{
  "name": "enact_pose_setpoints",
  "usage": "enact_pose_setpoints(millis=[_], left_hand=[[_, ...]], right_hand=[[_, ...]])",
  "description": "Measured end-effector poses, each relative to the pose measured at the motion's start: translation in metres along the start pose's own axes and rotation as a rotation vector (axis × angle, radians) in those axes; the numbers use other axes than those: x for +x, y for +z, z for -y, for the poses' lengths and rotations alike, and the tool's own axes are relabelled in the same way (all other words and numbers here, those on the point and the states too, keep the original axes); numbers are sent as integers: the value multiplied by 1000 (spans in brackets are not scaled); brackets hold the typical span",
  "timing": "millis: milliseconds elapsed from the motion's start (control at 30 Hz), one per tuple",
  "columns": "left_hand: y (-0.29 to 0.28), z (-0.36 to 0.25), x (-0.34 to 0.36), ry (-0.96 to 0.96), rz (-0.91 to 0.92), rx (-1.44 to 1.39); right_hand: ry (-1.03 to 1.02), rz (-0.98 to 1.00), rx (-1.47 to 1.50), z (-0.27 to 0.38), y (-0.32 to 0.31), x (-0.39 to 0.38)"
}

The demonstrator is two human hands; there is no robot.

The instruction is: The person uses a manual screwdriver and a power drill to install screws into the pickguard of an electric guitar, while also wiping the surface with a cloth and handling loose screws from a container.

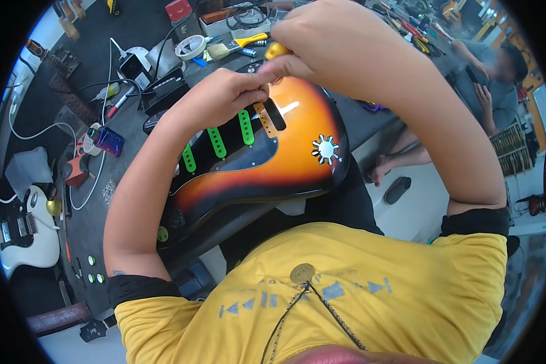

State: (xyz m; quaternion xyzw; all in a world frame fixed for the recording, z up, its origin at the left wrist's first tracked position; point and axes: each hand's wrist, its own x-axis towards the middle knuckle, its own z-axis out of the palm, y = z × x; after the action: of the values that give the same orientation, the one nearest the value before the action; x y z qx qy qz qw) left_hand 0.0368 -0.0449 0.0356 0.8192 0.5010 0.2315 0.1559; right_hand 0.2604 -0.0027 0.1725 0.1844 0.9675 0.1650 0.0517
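Note:
A sunburst electric guitar body (303, 130) lies in front of me, with a black pickguard (233, 159) and green pickup covers (217, 142). Over its far edge, my right hand (297, 45) is closed around a tool with a rounded yellow handle (277, 51); its working end is hidden. My left hand (233, 91) is closed, thumb and fingers pinched above the body beside the gold bridge plate (264, 120). Whatever the left fingers hold is hidden. The fingertips of both hands meet or nearly meet. A white sun-shaped sticker (326, 150) marks the body's right side.
On the dark workbench (145, 36) are a yellow-handled brush (230, 47), a tape roll (190, 47), a red marker (120, 103) and white cables. A white guitar body (33, 233) lies at left. Pliers and hand tools (409, 30) cluster far right. Another person (488, 82) sits at right.

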Motion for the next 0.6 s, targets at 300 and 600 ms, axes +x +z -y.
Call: enact_pose_setpoints(millis=[300,600], left_hand=[[4,8,-1,20,-31,16],[-2,-4,4,-97,46,26]], right_hand=[[52,18,-16,12,-16,10],[-328,-665,285,-8,7,10]])
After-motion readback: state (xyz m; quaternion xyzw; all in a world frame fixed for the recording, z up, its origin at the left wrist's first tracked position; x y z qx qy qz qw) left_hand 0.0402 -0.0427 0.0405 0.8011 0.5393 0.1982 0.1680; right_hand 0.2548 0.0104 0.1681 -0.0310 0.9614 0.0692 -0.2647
